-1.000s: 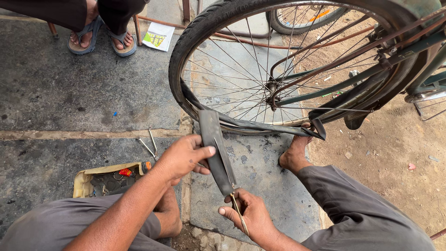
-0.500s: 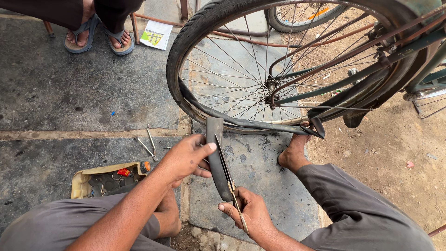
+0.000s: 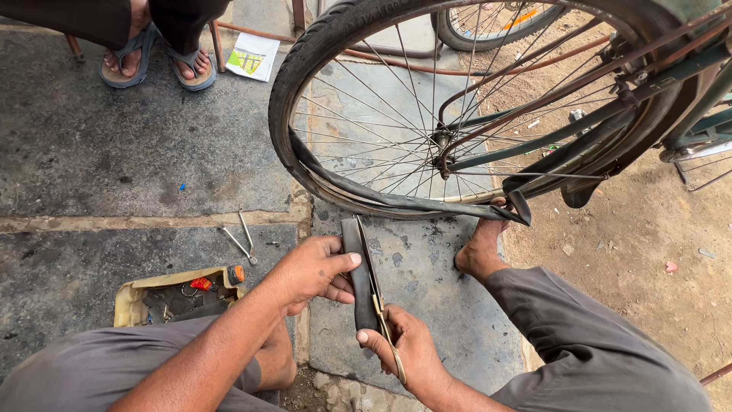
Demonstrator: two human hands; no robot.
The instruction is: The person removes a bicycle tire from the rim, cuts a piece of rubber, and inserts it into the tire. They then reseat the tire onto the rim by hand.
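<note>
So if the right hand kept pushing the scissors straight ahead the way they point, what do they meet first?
The right hand aims the scissors up along the black rubber strip held by the left hand. More strip comes first, then probably the loose inner tube under the wheel; depth is unclear.

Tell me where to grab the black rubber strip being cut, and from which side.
Grip the rubber strip on its upper half, from the left, as the left hand pinches it now. It stands on edge, and the scissors in the right hand run along its right side, so probably only the left is free.
</note>
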